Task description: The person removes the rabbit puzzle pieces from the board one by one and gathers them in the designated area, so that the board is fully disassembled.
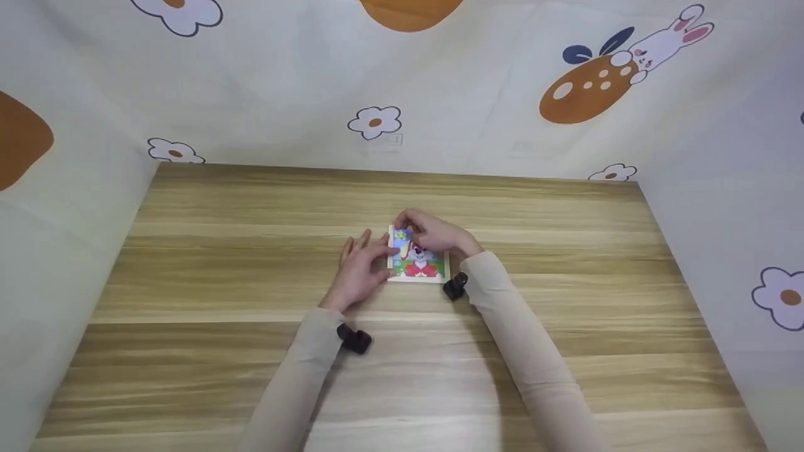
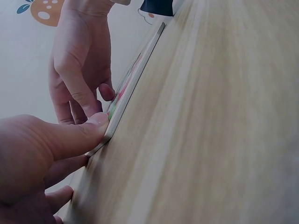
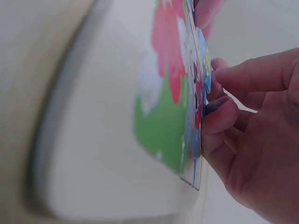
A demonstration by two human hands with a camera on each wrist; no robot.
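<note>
A small jigsaw puzzle (image 1: pixel 419 269) with a cartoon animal in red lies flat on the wooden table, inside a pale-rimmed tray (image 1: pixel 418 280). At its upper left, my right hand (image 1: pixel 436 232) pinches a blue puzzle piece (image 3: pixel 207 58) between thumb and fingers; in the right wrist view this piece stands tilted above the picture. My left hand (image 1: pixel 359 271) holds the tray at its left side. The thumb (image 2: pixel 96 122) lies on the tray's near left corner, another finger meets its side, and the remaining fingers spread over the table. My right hand covers the picture's upper part.
The wood-grain table (image 1: pixel 251 270) extends around the puzzle on all sides. A pale cloth (image 1: pixel 282 94) printed with flowers and a rabbit hangs at the back and sides. Black wrist cameras (image 1: pixel 357 340) sit on both sleeves.
</note>
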